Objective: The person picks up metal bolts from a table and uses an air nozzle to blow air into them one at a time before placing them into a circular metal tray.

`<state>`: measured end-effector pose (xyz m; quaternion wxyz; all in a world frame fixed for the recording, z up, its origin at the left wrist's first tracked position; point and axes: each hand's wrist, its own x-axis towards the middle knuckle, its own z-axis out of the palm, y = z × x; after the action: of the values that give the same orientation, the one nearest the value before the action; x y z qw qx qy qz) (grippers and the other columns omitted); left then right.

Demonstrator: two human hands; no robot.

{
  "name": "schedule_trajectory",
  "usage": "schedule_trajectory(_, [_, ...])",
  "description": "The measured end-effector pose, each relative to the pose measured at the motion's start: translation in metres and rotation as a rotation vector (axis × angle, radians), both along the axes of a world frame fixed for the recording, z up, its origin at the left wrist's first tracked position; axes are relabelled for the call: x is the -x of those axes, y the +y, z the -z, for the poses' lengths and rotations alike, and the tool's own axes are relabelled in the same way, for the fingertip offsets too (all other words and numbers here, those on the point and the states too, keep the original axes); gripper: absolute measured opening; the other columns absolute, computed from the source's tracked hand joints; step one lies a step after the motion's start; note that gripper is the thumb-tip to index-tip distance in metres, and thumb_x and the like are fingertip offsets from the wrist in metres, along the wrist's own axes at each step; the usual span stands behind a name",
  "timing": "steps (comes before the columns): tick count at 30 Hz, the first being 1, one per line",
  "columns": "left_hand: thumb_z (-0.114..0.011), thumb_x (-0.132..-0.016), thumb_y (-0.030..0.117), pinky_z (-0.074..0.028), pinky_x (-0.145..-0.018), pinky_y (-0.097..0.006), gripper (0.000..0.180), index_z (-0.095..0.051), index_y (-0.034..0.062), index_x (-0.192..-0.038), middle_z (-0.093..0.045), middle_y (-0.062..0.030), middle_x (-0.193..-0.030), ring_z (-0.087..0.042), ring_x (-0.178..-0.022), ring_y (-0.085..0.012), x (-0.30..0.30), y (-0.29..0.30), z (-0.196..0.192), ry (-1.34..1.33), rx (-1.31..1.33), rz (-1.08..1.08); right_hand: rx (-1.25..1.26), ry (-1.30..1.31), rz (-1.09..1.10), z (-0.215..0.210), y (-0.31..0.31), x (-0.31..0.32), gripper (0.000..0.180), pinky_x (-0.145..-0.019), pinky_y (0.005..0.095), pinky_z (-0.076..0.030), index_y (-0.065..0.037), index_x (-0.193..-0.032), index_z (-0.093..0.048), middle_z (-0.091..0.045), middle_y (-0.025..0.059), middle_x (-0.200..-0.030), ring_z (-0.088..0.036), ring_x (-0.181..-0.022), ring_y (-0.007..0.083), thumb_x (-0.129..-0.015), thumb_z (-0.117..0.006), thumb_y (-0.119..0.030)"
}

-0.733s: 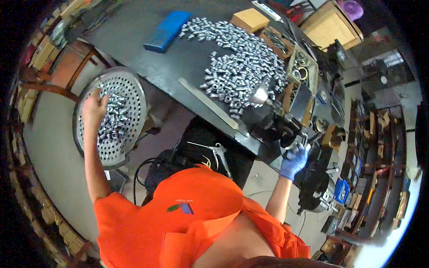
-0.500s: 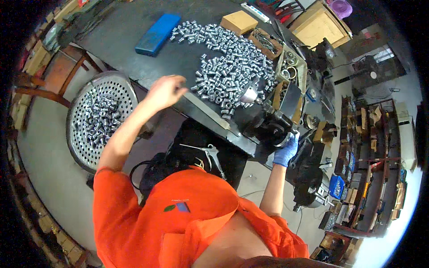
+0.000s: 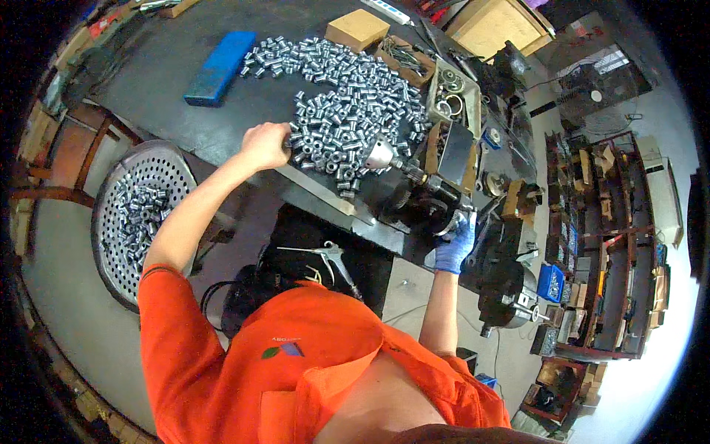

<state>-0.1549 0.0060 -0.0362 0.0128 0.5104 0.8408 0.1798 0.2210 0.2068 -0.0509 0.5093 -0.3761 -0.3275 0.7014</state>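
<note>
A dark workbench [image 3: 185, 111] fills the upper middle of the view, and spread across it lies a wide heap of small shiny metal sleeves [image 3: 347, 111], hundreds of short cylinders lying loose. To the left, lower than the bench, a round perforated metal tray [image 3: 159, 166] holds a smaller batch of the same sleeves [image 3: 137, 214]. At the bench's right end stands a dark machine [image 3: 421, 203] with a bright conical chuck [image 3: 381, 155] pointing toward the heap. A flat blue box [image 3: 220, 65] rests at the far left of the bench, and a wooden block [image 3: 357, 29] lies beyond the heap. The person wears an orange shirt [image 3: 281, 370]. The bare left hand [image 3: 265, 144] is at the near edge of the heap, fingers curled together over the sleeves there; whether it grips 1 cannot be told. The right hand [image 3: 452, 248], in a blue glove, is pressed against the machine's lower side, its fingers closed around a part that is too dark to make out.
</note>
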Motion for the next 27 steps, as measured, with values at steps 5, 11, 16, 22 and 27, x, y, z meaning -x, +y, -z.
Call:
schedule_trajectory(5, [-0.060, -0.073, 0.007, -0.044, -0.050, -0.022, 0.018, -0.055, 0.0014, -0.089, -0.057, -0.0038, -0.069, -0.054, -0.054, -0.0092, -0.024, -0.005, -0.041, -1.127, -0.370, 0.149, 0.004, 0.004, -0.031, -0.001, -0.004, -0.005, 0.028, -0.042, 0.0187, -0.035, -0.006, -0.091, -0.059, -0.058, -0.0001, -0.069, -0.048, -0.051, 0.0078, -0.090, -0.047, -0.031])
schedule_trajectory(11, [-0.058, -0.083, 0.010, -0.047, -0.055, -0.024, 0.018, -0.057, -0.0019, -0.097, -0.060, -0.0061, -0.076, -0.059, -0.061, -0.0120, -0.063, 0.030, -0.062, -1.370, -0.536, 0.439, 0.016, 0.020, -0.031, 0.002, 0.001, -0.003, 0.034, -0.041, 0.0185, -0.036, -0.005, -0.098, -0.059, -0.064, 0.0042, -0.083, -0.056, -0.058, 0.0098, -0.089, -0.047, -0.035])
schedule_trajectory(16, [-0.056, -0.083, 0.007, -0.049, -0.057, -0.025, 0.018, -0.056, -0.0047, -0.097, -0.060, -0.0071, -0.077, -0.059, -0.061, -0.0134, -0.069, 0.039, -0.056, -1.360, -0.535, 0.417, 0.031, -0.071, 0.017, -0.008, -0.006, -0.001, 0.033, -0.036, 0.0176, -0.027, -0.007, -0.092, -0.060, -0.059, 0.0006, -0.071, -0.046, -0.049, 0.0061, -0.089, -0.047, -0.037])
schedule_trajectory(22, [-0.056, -0.082, 0.003, -0.050, -0.058, -0.025, 0.017, -0.055, -0.0036, -0.098, -0.061, -0.0076, -0.078, -0.060, -0.062, -0.0143, -0.065, 0.044, -0.057, -1.390, -0.522, 0.504, 0.030, -0.017, 0.031, -0.014, -0.016, -0.008, 0.034, -0.034, 0.0192, -0.025, -0.008, -0.077, -0.057, -0.048, 0.0001, -0.052, -0.035, -0.037, 0.0065, -0.089, -0.048, -0.039])
schedule_trajectory(27, [-0.055, -0.085, 0.007, -0.050, -0.055, -0.026, 0.017, -0.056, -0.0042, -0.096, -0.060, -0.0078, -0.072, -0.060, -0.057, -0.0139, -0.063, 0.043, -0.061, -1.384, -0.448, 0.467, -0.037, 0.027, -0.078, -0.055, -0.035, -0.023, 0.037, -0.034, 0.0209, -0.031, -0.002, -0.083, -0.055, -0.048, 0.0009, -0.055, -0.037, -0.038, 0.0077, -0.089, -0.050, -0.038])
